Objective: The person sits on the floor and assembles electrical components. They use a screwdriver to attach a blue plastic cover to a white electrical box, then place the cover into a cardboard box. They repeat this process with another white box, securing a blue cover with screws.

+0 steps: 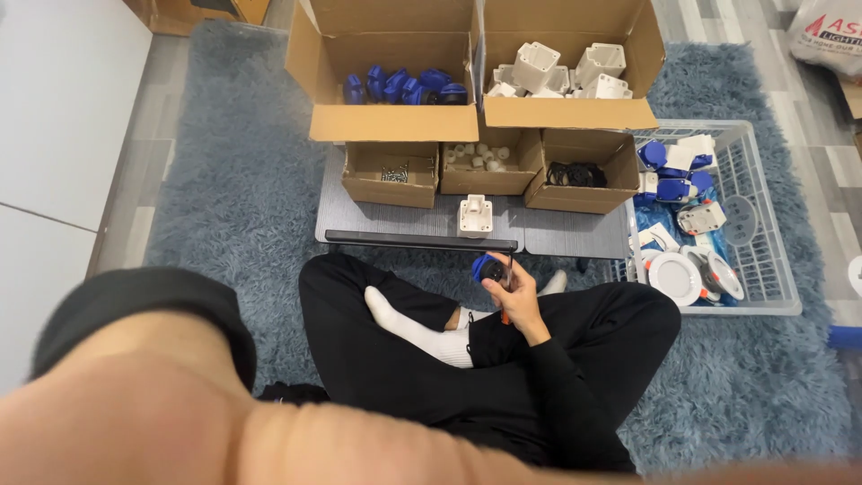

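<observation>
My right hand (515, 295) is over my crossed legs, shut on a small round blue part (488, 268). A thin orange-tipped tool (504, 316) shows under the same hand. Just beyond it, a white plastic housing (475, 214) stands on the low grey table (566, 235) near its front edge. My left forearm fills the bottom left, very close to the camera and blurred, with a black sleeve (135, 301) pushed up. The left hand itself is out of the picture.
At the back, an open carton holds blue parts (404, 87) and another holds white housings (561, 70). Three small boxes hold screws (392, 172), white pieces (479, 157) and black rings (575, 172). A white wire basket (763, 216) at the right holds mixed parts and round lamps. A shaggy blue-grey rug (242, 198) lies underneath.
</observation>
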